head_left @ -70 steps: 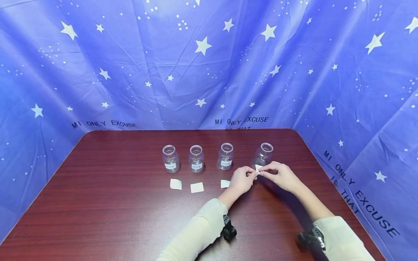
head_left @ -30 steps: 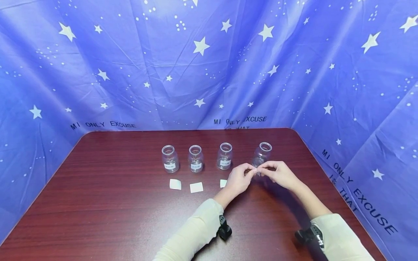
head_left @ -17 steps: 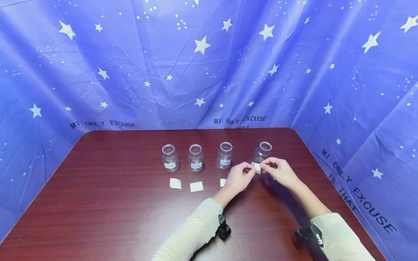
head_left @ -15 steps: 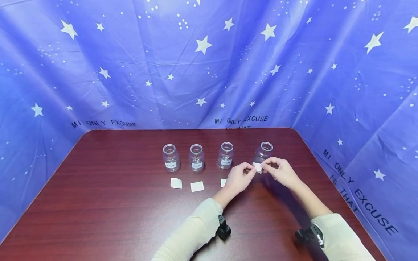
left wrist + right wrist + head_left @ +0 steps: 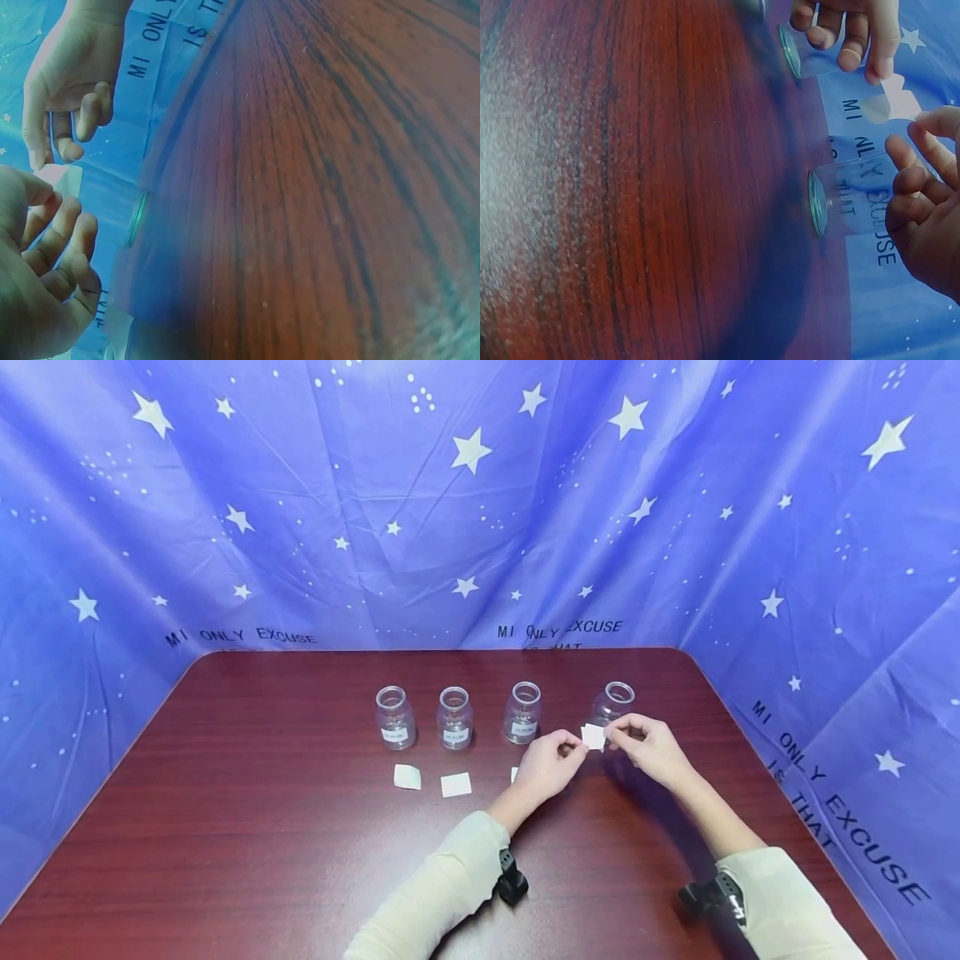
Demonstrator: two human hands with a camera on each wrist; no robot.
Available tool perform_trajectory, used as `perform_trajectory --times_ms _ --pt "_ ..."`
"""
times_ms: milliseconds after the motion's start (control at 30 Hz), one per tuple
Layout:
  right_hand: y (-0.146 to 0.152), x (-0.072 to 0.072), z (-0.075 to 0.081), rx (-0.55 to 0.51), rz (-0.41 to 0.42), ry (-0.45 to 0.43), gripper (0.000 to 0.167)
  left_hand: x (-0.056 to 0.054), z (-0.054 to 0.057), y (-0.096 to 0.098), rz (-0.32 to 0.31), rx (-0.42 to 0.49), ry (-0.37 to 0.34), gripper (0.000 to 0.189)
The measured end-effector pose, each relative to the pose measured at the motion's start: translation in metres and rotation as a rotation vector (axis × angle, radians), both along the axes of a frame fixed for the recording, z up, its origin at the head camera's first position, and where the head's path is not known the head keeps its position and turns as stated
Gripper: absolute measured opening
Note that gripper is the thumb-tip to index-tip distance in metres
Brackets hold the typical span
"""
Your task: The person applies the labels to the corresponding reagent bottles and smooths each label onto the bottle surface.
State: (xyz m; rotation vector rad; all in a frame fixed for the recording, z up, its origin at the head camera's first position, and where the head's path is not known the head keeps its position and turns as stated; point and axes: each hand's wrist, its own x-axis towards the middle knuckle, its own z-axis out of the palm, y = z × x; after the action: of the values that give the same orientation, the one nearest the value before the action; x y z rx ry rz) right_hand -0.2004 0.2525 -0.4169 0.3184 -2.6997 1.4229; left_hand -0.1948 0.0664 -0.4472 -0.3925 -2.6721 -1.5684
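In the head view, both hands meet in front of the rightmost glass jar (image 5: 618, 695), holding a small white label (image 5: 593, 737) between them. It looks like two overlapping layers, slightly offset at the top. My left hand (image 5: 551, 767) pinches the left edge between thumb and forefinger. The right hand (image 5: 651, 750) pinches the right edge the same way. In the right wrist view, the label (image 5: 902, 101) spans the fingertips of both hands, and the jar (image 5: 847, 196) stands behind. The left wrist view shows the label (image 5: 64, 178) partly covered by fingers.
Three more open glass jars, each bearing a printed white label, stand in a row: the left jar (image 5: 395, 718), the second jar (image 5: 453, 718) and the third jar (image 5: 522, 713). White paper pieces (image 5: 455, 784) lie before them, one partly behind my left hand. A starry blue cloth (image 5: 360, 543) surrounds the table.
A second ago the label was mostly hidden between touching fingertips. Now the fingertips are a little apart, its white face shows, and it is slightly higher. The jars stand as before.
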Motion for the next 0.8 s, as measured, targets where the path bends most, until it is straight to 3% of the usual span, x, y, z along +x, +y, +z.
perform_trajectory --times_ms 133,267,367,533,800 --pt "0.001 0.000 0.001 -0.009 -0.005 0.007 0.016 0.000 0.000 0.001 0.007 -0.023 0.002 0.014" --pt "-0.005 0.011 0.018 -0.007 -0.021 0.011 0.018 0.002 0.001 0.002 0.015 -0.019 -0.006 0.013" --pt "-0.004 0.013 0.022 -0.017 -0.039 0.004 0.018 0.003 0.004 0.003 0.017 -0.006 -0.009 0.013" --pt "0.011 0.005 0.008 -0.053 -0.066 -0.004 0.021 0.004 0.004 0.003 0.012 -0.001 -0.005 0.013" --pt "0.021 0.008 0.012 -0.066 -0.100 0.021 0.021 0.006 0.004 0.004 -0.009 -0.031 0.002 0.014"
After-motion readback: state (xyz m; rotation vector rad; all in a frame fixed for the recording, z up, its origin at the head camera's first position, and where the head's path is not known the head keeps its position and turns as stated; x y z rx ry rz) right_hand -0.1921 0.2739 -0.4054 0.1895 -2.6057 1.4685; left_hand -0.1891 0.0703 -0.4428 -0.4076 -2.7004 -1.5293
